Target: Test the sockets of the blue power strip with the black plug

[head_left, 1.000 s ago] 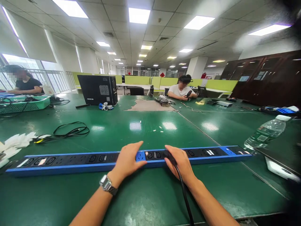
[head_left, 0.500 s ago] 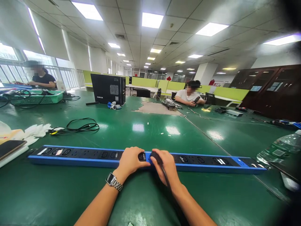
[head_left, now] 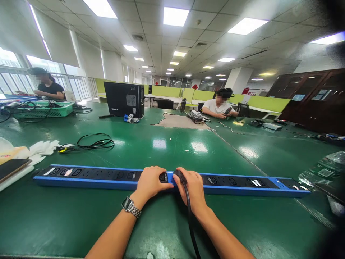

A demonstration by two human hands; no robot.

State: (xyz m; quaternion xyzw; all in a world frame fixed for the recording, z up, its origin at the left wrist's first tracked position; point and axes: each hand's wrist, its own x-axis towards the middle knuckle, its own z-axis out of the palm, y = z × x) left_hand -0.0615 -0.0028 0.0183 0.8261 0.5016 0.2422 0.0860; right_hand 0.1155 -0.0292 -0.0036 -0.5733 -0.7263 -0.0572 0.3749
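Note:
A long blue and black power strip (head_left: 107, 175) lies across the green table in front of me, with rows of sockets along its top. My left hand (head_left: 150, 183) grips the strip near its middle, thumb on the front edge and fingers over the far side. Just to the right, my right hand (head_left: 191, 187) is closed around a black power plug (head_left: 179, 176), which is at the strip's blue middle section. Whether its pins sit in a socket is hidden. From the plug a thick black cord (head_left: 189, 216) runs down toward the table's near edge.
A coiled black cable (head_left: 94, 142) lies beyond the strip at left, near a phone (head_left: 13, 169) and tissues. Farther back stand a black computer case (head_left: 124, 100) and a green basket (head_left: 44, 109). A plastic bottle (head_left: 325, 171) is at right. Two people sit across the table.
The black cord now hangs in a clearer curve between my forearms. My hands keep their places on the strip and plug; the view has shifted slightly.

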